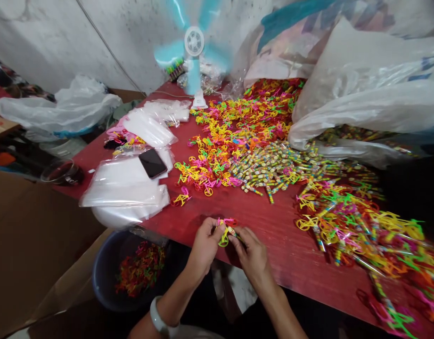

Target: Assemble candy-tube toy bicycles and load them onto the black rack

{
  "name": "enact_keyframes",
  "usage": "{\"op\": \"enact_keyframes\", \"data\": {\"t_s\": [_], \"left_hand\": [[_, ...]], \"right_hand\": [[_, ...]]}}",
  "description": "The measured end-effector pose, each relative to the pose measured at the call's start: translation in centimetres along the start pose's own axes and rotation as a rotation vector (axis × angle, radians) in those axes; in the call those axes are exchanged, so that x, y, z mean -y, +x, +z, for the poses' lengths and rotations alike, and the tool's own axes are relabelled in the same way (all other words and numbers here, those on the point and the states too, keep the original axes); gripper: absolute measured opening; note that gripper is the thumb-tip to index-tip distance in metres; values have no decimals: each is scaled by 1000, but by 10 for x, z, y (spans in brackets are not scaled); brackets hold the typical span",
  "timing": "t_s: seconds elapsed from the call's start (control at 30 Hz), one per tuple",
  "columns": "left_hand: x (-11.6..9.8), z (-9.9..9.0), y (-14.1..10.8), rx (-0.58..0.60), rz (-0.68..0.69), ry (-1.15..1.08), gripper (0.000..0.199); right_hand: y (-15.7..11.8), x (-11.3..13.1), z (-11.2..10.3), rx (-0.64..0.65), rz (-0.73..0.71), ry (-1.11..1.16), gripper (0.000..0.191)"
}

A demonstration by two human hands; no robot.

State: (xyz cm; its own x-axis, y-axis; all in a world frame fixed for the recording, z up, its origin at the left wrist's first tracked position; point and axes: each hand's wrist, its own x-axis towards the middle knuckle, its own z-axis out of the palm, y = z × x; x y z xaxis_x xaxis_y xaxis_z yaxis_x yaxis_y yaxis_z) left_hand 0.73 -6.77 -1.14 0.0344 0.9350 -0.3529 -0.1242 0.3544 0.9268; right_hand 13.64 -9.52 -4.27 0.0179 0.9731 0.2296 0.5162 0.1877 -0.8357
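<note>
Far L: phone (152, 164) rests on clear plastic bags (121, 183) – dragging bags may shift it. Tub (96, 278) sits below worktop (273, 226) edge. L hand (204, 245) pinches yellow-green bicycle piece (223, 238), pink plastic adjacent, near front edge; loose pinch = poss. drop. R hand (254, 254) grips patterned tube (232, 231) against/beside piece (contact unclear); excess force or misalignment may bend thin plastic. R of hands: mixed pile (347, 221), bicycle pcs w/ tubes – snag risk if pulled. Markings: blue print on R sack (365, 70), tube patterns – illegible; no brand readable.
</note>
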Motion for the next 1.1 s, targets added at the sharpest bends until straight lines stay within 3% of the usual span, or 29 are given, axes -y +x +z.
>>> {"op": "enact_keyframes", "data": {"t_s": [0.27, 0.43, 0.53, 0.6, 0.67, 0.7, 0.77, 0.83, 0.9, 0.97, 1.03, 1.1], "left_hand": [[11, 7, 1, -112, -12, 19, 27], [15, 9, -3, -127, 10, 70, 22], [13, 11, -3, -70, 27, 160, 20], [7, 10, 2, 19, 97, 301, 17], [-4, 1, 14, 17, 269, 490, 14], [-10, -7, 22, -47, 376, 590, 14], [-21, -29, 39, -289, 551, 789, 17], [-26, -52, 54, -487, 553, 994, 25], [-24, -71, 63, -513, 499, 1138, 28], [-18, -80, 66, -459, 491, 1181, 25], [-13, -80, 62, -394, 539, 1117, 21], [-12, -74, 56, -341, 586, 975, 18]], "right_hand": [[-10, 2, 13, -103, -151, -159, 33], [-20, 1, 20, -118, -208, -157, 39], [-24, -3, 16, -91, -194, -129, 37], [-22, -9, 2, -85, -183, -138, 31], [-15, -20, -26, -166, -170, -228, 28], [-11, -27, -45, -243, -157, -312, 28], [-1, -45, -86, -439, -130, -545, 34], [6, -62, -122, -616, -107, -821, 48], [13, -73, -140, -744, -99, -979, 51], [23, -76, -133, -723, -167, -953, 44], [39, -71, -106, -558, -238, -789, 34], [62, -63, -71, -412, -202, -626, 31]]}}
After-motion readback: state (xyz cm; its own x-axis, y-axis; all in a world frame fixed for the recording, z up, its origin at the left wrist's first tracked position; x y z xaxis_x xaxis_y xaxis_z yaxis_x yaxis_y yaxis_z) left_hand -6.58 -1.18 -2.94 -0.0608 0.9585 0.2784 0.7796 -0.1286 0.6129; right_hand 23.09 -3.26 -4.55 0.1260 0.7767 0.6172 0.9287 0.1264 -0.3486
